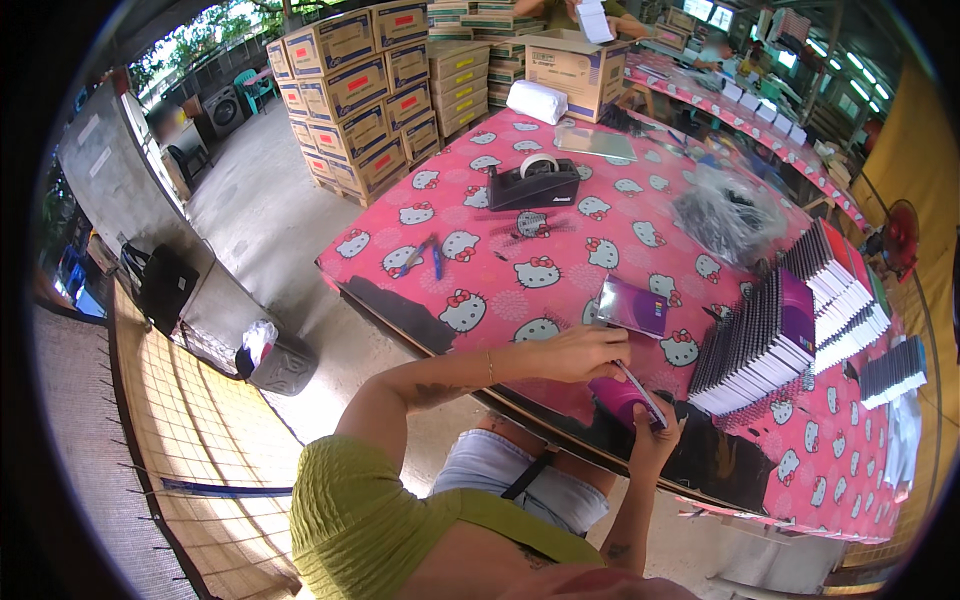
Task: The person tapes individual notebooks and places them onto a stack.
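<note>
A purple spiral notebook (618, 398) is tilted up just above the table's near edge. My right hand (655, 440) grips its lower end, thumb on the cover. My left hand (598, 352) is closed at the upper end of the notebook's edge, fingertips pinched there; exactly what they pinch is too small to tell. Just beyond my left hand, another purple notebook (636, 306) lies flat, with a shiny clear part at its left side. To the right, a long row of purple spiral notebooks (758, 340) stands packed together, coils showing.
On the pink patterned table (560, 240) are blue-handled pliers (422, 256), a black tape dispenser (535, 184), crumpled clear plastic (730, 215) and more notebook stacks (832, 275). An open carton (572, 75) stands at the far end, where another person holds white paper. Stacked cartons (350, 90) stand beyond left.
</note>
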{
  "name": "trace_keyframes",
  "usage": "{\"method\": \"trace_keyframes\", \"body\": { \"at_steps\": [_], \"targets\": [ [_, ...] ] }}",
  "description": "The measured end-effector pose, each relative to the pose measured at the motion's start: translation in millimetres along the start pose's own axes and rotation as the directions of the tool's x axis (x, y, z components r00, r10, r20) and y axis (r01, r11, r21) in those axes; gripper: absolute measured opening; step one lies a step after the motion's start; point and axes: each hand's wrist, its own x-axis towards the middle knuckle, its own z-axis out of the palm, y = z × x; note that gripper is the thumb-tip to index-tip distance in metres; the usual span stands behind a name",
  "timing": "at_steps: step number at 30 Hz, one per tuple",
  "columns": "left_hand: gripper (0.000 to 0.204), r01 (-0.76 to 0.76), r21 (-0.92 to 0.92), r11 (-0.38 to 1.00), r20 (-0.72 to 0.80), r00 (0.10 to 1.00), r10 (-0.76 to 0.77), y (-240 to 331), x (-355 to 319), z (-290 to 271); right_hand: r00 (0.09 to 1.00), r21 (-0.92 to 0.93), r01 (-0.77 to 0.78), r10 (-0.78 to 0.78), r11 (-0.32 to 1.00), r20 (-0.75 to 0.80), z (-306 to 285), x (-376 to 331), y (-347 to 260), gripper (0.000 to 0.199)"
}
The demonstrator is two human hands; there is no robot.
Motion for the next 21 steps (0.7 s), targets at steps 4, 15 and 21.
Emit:
{"method": "trace_keyframes", "body": {
  "at_steps": [4,15,21],
  "targets": [
    [0.044,0.097,0.048,0.994,0.102,0.99,-0.101,16.3,8.5,-17.6,0.997,-0.017,-0.07,0.07,0.997,-0.009,-5.4,0.9,3.9,0.02],
    [0.08,0.22,0.565,0.795,-0.146,0.975,-0.166,51.2,4.2,3.0,0.977,0.158,-0.182,0.197,0.97,-0.081,20.6,-10.9,-5.8,0.024],
    [0.053,0.127,0.431,0.893,-0.222,0.975,-0.031,48.6,-8.3,23.5,0.971,0.246,-0.142,0.183,0.959,-0.154,17.8,-5.6,-21.2,0.024]
  ]
}}
